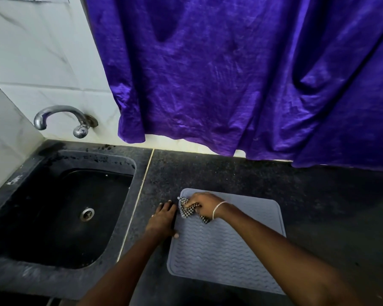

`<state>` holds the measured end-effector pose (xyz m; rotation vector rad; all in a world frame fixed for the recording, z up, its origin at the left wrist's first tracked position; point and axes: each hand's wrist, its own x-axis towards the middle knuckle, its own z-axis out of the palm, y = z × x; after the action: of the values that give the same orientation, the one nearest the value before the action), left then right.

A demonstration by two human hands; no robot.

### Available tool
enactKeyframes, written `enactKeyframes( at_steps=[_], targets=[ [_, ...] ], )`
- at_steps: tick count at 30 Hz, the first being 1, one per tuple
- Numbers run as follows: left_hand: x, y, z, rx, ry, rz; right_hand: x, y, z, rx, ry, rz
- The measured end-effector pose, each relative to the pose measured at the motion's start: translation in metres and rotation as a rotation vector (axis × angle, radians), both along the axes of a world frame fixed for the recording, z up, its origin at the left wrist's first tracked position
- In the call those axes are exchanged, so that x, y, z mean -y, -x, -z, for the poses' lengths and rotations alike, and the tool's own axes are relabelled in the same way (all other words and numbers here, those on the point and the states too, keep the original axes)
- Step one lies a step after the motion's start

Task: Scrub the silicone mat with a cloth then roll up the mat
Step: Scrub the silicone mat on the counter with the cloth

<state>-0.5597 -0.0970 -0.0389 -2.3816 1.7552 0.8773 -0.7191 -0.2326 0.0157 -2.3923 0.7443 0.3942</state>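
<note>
Scrubbing is your step: your right hand (202, 205) grips the cloth (187, 210) on the mat's (226, 250) far-left corner; left hand (164, 219), fingers straight, pins its edge. Work nearer next, then roll.

Grey wave-ribbed mat (226, 250), black-and-white checked cloth (187, 210) — purple curtain (230, 74), black sink (60, 215)

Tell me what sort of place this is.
Likely a kitchen: a dark sink set in a black stone countertop, a tap on the tiled wall, and the right hand holding a checked cloth on a silicone mat.
</note>
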Motion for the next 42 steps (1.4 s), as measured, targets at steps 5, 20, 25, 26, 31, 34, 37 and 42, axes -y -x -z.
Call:
enactKeyframes(
  at_steps=[5,20,25,26,31,34,37,42],
  targets=[
    [0.000,0.000,0.001,-0.004,0.003,-0.008,-0.023,0.016,0.030,0.016,0.095,-0.058],
    [0.003,0.001,0.001,0.009,-0.024,-0.010,-0.017,0.001,0.014,-0.089,0.192,-0.075],
    [0.004,0.001,0.001,0.015,-0.033,0.003,-0.021,0.009,0.034,-0.026,0.184,-0.043],
    [0.004,0.001,0.000,0.016,-0.038,-0.003,-0.021,0.010,0.034,-0.043,0.144,-0.021],
    [0.006,0.003,-0.001,0.028,-0.043,0.006,-0.026,0.002,0.036,-0.035,0.087,0.133],
    [0.007,0.002,-0.003,0.022,-0.048,0.016,-0.029,-0.001,0.039,-0.026,0.132,0.146],
    [0.007,0.001,-0.003,0.032,-0.080,0.029,-0.023,0.011,0.037,-0.024,0.148,0.119],
    [0.008,0.001,-0.004,0.041,-0.102,0.034,-0.001,0.032,0.025,-0.120,0.182,0.080]
  ],
)
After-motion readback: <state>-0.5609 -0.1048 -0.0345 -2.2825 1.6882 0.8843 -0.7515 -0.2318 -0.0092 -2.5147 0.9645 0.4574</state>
